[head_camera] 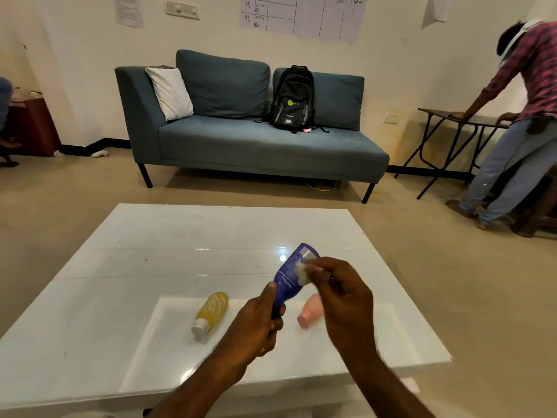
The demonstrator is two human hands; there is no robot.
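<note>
My left hand (259,321) grips the lower, cap end of a blue-purple bottle (291,277) held tilted above the white table (150,267), its base pointing up and away. My right hand (340,294) pinches a small white wad (301,273) against the bottle's side. A yellow bottle with a white cap (211,312) lies on its side on the table, left of my hands. A pink bottle (310,312) lies on the table below the blue one, partly hidden by my right hand.
A blue sofa (241,146) with a black backpack (292,101) and a white pillow (170,92) stands beyond the table. At the right, a person (518,122) leans on a dark folding table (452,116). A brown cabinet (33,125) stands far left.
</note>
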